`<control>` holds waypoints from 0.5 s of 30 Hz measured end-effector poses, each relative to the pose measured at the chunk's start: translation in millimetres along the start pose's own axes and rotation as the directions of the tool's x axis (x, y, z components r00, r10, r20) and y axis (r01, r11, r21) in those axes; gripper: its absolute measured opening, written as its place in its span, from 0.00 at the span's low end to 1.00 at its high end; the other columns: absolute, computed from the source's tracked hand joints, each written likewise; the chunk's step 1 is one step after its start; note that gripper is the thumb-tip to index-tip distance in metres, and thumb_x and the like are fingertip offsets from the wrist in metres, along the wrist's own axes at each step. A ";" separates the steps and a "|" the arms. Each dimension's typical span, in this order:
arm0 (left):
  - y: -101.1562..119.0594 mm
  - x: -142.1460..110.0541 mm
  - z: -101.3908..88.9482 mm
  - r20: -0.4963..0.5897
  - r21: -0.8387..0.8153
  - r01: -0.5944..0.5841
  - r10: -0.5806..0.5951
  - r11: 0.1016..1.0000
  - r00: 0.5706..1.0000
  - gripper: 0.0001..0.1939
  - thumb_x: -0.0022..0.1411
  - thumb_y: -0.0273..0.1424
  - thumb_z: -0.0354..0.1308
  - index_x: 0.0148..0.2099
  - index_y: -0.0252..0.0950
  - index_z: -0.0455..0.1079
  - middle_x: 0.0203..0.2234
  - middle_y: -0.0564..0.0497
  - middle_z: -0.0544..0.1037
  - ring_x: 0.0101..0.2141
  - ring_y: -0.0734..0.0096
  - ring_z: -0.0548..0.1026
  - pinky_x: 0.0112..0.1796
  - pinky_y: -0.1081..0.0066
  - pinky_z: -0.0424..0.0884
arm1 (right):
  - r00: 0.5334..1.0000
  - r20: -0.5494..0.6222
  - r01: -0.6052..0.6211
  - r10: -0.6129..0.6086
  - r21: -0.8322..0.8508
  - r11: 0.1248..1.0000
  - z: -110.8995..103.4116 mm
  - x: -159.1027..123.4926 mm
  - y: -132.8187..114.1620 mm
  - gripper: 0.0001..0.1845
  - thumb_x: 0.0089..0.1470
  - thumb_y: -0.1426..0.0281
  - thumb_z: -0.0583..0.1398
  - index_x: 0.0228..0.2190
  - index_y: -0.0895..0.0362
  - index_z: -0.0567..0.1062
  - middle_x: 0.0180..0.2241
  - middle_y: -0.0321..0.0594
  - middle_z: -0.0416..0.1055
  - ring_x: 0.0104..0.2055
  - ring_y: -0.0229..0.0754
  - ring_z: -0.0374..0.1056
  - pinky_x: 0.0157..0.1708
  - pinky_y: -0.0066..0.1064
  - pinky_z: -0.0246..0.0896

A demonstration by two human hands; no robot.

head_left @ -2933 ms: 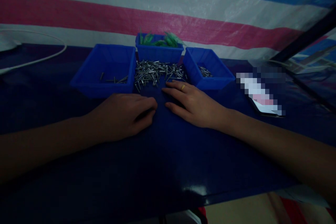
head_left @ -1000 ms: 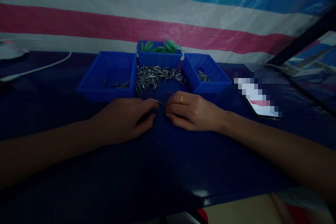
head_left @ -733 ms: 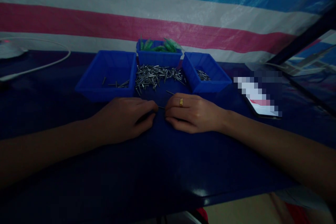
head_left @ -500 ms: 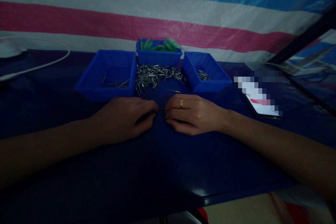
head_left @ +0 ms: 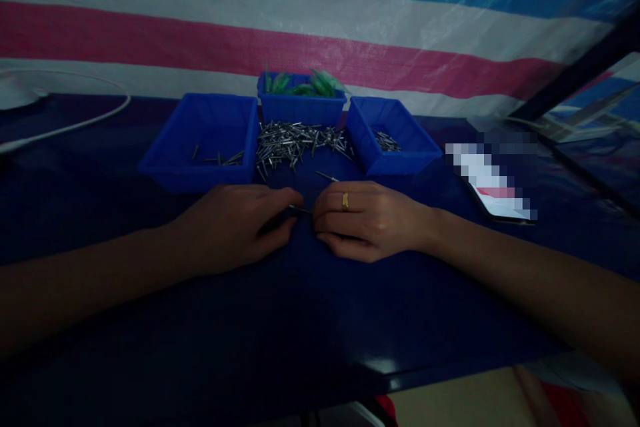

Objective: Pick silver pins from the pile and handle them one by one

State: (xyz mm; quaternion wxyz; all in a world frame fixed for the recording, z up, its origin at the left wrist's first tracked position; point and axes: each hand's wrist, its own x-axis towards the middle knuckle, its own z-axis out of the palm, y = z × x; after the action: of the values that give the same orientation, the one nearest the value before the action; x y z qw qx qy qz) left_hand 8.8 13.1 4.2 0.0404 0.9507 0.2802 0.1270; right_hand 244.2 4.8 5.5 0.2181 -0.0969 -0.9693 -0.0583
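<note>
A thin metal blind rivet (head_left: 301, 209) spans the small gap between my two hands, just above the dark blue tabletop. Its right end sits in the closed fingertips of my right hand (head_left: 367, 220), which wears a gold ring. The left end lies between the thumb and forefinger of my left hand (head_left: 245, 220), with more of the shaft showing there. Another rivet (head_left: 326, 175) lies on the table just beyond my right fingers. Behind it spreads a pile of loose rivets (head_left: 287, 143).
A blue bin (head_left: 200, 177) with a few rivets stands left, and another blue bin (head_left: 400, 163) with rivets stands right. Behind the pile, a third bin (head_left: 303, 107) holds green plastic-like packets. A phone (head_left: 495, 193) lies right; a white cable (head_left: 95, 121) runs left.
My left fingertips have loosened slightly around the rivet, so more of its left end shows. My right hand has shifted very little and now covers part of the loose rivet behind it.
</note>
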 end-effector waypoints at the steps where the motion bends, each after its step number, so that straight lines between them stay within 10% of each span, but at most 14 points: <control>1: -0.6 -0.2 0.5 0.001 0.000 -0.007 0.007 1.000 1.000 0.13 0.67 0.34 0.45 0.47 0.37 0.68 0.30 0.51 0.78 0.30 0.67 0.76 0.30 0.71 0.65 | 1.000 0.000 0.000 0.000 -0.001 1.000 0.2 0.0 -0.1 0.14 0.64 0.73 0.52 0.31 0.61 0.75 0.32 0.43 0.76 0.38 0.39 0.71 0.43 0.31 0.69; 15: 0.8 -1.2 -1.3 -0.005 -0.003 0.015 -0.015 1.000 1.000 0.14 0.66 0.34 0.45 0.46 0.36 0.69 0.28 0.52 0.76 0.25 0.69 0.74 0.27 0.71 0.63 | 0.999 0.024 -0.022 0.023 -0.013 1.000 -1.1 -0.2 0.4 0.13 0.64 0.72 0.52 0.32 0.61 0.75 0.34 0.43 0.76 0.39 0.40 0.70 0.41 0.31 0.68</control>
State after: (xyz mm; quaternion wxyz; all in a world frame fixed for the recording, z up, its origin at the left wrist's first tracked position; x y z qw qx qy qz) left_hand 7.9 11.8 5.4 0.0421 0.9482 0.2870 0.1296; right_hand 244.8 5.0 6.4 0.2065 -0.1098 -0.9704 -0.0606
